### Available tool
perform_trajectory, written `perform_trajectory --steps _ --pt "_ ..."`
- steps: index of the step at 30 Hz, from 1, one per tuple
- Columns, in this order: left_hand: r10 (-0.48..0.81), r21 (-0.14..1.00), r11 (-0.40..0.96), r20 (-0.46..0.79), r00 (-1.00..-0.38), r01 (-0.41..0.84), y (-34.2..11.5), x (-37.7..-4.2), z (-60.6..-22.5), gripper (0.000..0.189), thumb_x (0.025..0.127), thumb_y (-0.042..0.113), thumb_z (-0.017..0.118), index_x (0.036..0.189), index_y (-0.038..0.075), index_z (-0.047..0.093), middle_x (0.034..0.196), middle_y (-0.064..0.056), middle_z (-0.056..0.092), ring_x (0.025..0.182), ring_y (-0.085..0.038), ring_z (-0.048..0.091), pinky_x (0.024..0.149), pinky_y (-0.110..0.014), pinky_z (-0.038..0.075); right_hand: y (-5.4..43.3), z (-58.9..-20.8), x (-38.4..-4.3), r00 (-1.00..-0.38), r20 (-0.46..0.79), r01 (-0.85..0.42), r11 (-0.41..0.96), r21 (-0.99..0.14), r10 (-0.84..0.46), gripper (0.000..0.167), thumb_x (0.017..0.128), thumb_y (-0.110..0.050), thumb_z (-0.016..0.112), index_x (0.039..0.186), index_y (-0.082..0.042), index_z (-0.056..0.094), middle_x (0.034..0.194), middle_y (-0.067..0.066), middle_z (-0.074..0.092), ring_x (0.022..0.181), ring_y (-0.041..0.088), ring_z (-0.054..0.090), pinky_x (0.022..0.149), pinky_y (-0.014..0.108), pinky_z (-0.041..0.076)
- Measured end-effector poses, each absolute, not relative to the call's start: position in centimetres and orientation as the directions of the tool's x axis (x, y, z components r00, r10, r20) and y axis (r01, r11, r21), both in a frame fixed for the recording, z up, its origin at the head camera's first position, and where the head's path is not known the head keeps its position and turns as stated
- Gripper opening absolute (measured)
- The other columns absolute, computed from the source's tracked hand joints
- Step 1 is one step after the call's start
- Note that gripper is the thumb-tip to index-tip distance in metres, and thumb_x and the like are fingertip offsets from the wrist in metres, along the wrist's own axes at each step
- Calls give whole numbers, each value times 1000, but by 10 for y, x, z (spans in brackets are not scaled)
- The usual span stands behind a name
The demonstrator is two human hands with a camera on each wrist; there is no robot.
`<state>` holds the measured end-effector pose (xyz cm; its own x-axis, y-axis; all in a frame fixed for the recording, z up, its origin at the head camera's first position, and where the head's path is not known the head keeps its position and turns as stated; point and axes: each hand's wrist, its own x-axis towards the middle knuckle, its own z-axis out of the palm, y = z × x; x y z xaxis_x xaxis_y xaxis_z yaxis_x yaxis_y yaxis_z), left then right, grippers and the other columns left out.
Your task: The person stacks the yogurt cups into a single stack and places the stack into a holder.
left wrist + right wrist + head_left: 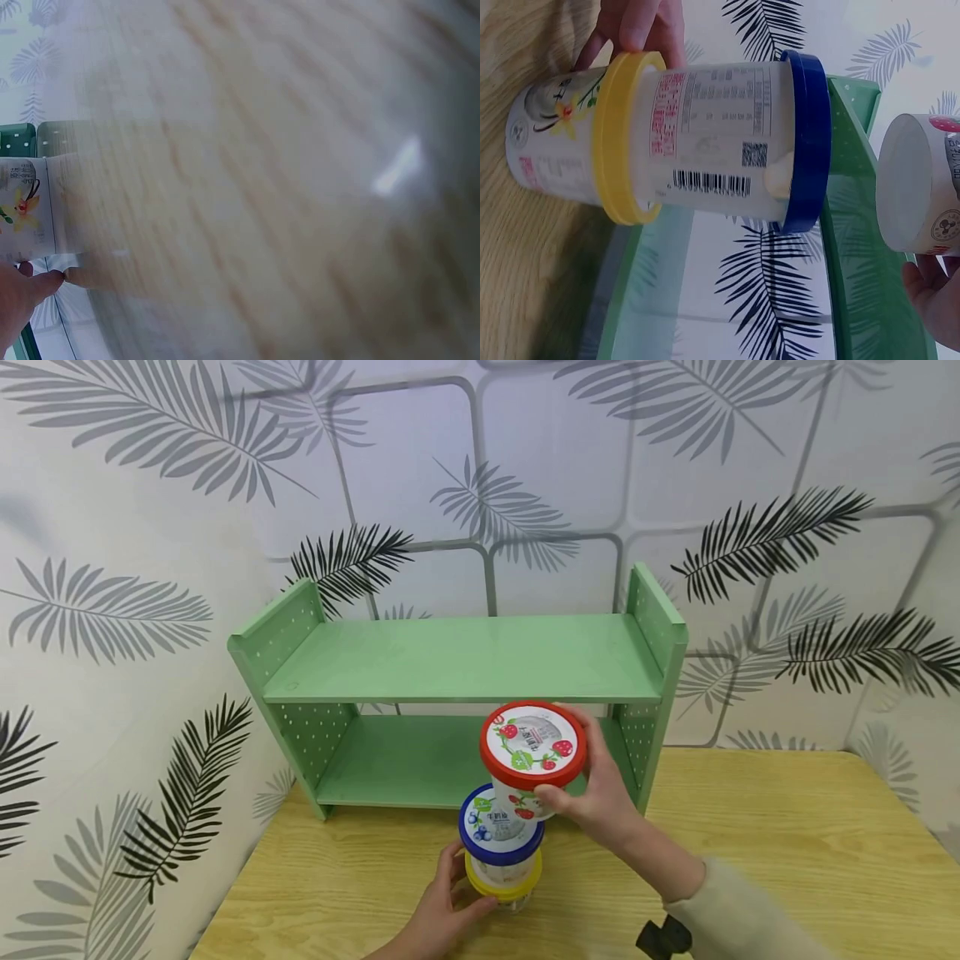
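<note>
Landmark: the blue-lidded tub point(720, 135), upright on top of the yellow-lidded tub point(615, 142), which stands on the desk point(750, 835) directly beneath it. Red-lidded tub point(532, 747) is above the landmark, seemingly a little to its right; right wrist view shows a clear gap between the upper one's base and the landmark's lid. Long axis close to upright, roughly parallel with the landmark's. That small sideways offset looks like the relation that matters most.

Right hand point(603, 797) is the nearer, above and right of the landmark, thumb and fingers clamped on the red-lidded tub. Left hand point(442, 902) is low on the landmark's left, fingers curled round the yellow-lidded tub near its lid. Green shelf point(465, 660) behind the landmark.

Hard to make out: right hand's far fingers, hidden behind the tub they hold; part of the landmark's lid, covered in the head view. Red-lidded tub cut off in the right wrist view. Left wrist view mostly blur; firmness of the left grip, cannot tell.
</note>
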<state>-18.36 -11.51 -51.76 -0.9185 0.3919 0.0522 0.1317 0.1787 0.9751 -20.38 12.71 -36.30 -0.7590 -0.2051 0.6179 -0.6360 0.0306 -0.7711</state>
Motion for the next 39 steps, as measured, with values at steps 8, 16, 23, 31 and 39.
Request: perform_trajectory --steps 8,16,23,31,39 --pt "397 978 169 47 -916 124 -115 -183 -517 80 91 28 70 149 13 17 140 -19 44 129 -38 42 100 -53 41 116 -372 -206 -754 615 -637 29 -770 -229 84 81 -36 76 145 -8 30 132 15 49 111 23 55 90 34 50" --pt "398 977 173 49 -916 127 -115 -184 -515 79 92 27 70 149 13 17 140 -19 44 129 -38 42 100 -53 41 107 -377 -209 -761 601 -627 40 -778 -244 88 82 -47 75 146 -8 30 131 16 51 111 26 55 90 36 50" --pt "407 975 182 47 -912 131 -115 -182 -513 77 93 27 68 148 12 17 139 -19 45 129 -39 42 100 -53 42 101 -383 -209 -790 549 -589 93 -802 -274 88 80 -38 79 146 -10 29 130 13 53 113 28 54 91 47 49" --pt "406 973 189 45 -913 132 -114 -182 -513 78 93 28 68 149 13 16 139 -19 45 128 -39 42 99 -53 42 99 -392 -209 -816 503 -554 138 -821 -286 86 79 -23 80 146 -12 28 130 11 54 113 27 53 91 52 47" --pt "403 972 190 52 -914 139 -114 -183 -515 78 93 28 67 150 12 15 139 -19 45 128 -38 42 99 -52 42 99 -398 -211 -821 496 -537 86 -839 -281 86 81 -29 79 147 -13 27 129 12 54 113 27 55 92 53 46"
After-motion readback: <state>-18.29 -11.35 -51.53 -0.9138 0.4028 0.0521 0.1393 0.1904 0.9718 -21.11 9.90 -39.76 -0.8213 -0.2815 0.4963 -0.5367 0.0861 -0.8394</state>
